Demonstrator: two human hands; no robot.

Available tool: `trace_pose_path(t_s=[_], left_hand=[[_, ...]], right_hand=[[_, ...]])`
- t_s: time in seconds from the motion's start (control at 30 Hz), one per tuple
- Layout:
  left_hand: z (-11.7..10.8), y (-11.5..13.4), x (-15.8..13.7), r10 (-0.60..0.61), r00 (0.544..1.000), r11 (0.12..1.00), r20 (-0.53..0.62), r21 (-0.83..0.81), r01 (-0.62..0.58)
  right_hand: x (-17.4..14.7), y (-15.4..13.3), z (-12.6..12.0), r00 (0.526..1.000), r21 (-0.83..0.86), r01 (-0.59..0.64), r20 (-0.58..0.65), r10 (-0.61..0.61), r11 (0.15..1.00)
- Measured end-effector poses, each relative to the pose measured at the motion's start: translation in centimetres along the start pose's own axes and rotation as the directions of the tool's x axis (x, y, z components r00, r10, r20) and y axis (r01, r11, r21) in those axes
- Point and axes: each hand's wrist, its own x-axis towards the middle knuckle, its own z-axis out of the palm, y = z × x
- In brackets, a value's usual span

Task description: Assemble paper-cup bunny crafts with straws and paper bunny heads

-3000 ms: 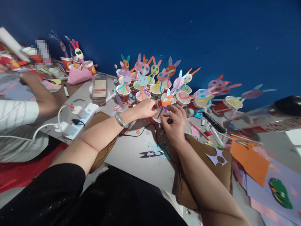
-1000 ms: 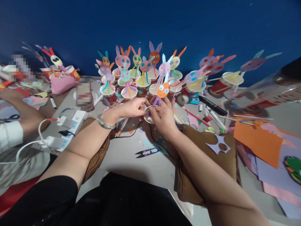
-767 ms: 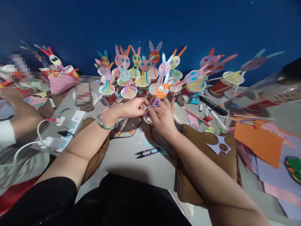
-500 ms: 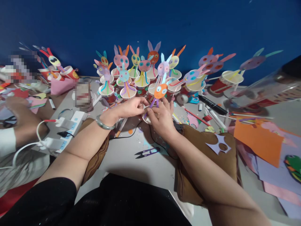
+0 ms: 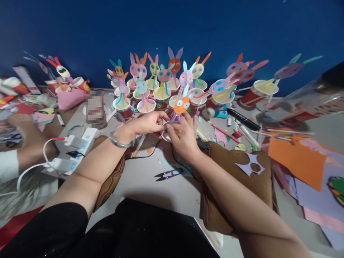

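Note:
In front of me stands a white-lined paper cup (image 5: 165,136), held between both hands. My left hand (image 5: 151,123), closed, grips its left rim with thumb and fingers. My right hand (image 5: 184,138) wraps the right side, its thumb at the inner rim beside a purple leg (image 5: 176,118) that looks like a pipe cleaner. Above the cup rises an orange paper rabbit head (image 5: 182,105) with blue-and-white eyes, joined to the purple legs. My right fingers partly hide the cup's far side.
Behind are several finished rabbit cups, such as one with a light-blue head (image 5: 141,86). Thread snips (image 5: 168,174) lie nearer me. A brown cushion (image 5: 242,193) supports my right forearm. Left are a power strip (image 5: 88,138) and another person's arm (image 5: 34,143); right, orange paper (image 5: 297,161).
The cup and orange rabbit head have shifted very slightly left and down with my right hand. My left hand stays nearly still. The other person's hand at left has moved.

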Motion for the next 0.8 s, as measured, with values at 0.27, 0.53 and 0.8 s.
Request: trace_pose_path(t_s=[0.27, 0.53, 0.8], left_hand=[[-0.12, 0.03, 0.04, 0.005, 1.0, 0.999, -0.016, 0.037, -0.005], [0.05, 0.16, 0.14, -0.048, 0.999, 0.999, -0.02, -0.012, 0.047], [-0.35, 0.73, -0.21, -0.087, 0.996, 0.995, -0.013, -0.052, 0.086]], right_hand=[[-0.24, -0.31, -0.05, 1.0, -0.002, -0.003, 0.009, 0.003, 1.0], [-0.4, -0.19, 0.24, 1.0, -0.014, 0.025, 0.002, -0.025, 1.0], [-0.13, 0.26, 0.2, 0.999, -0.035, 0.031, -0.005, -0.031, 0.999]])
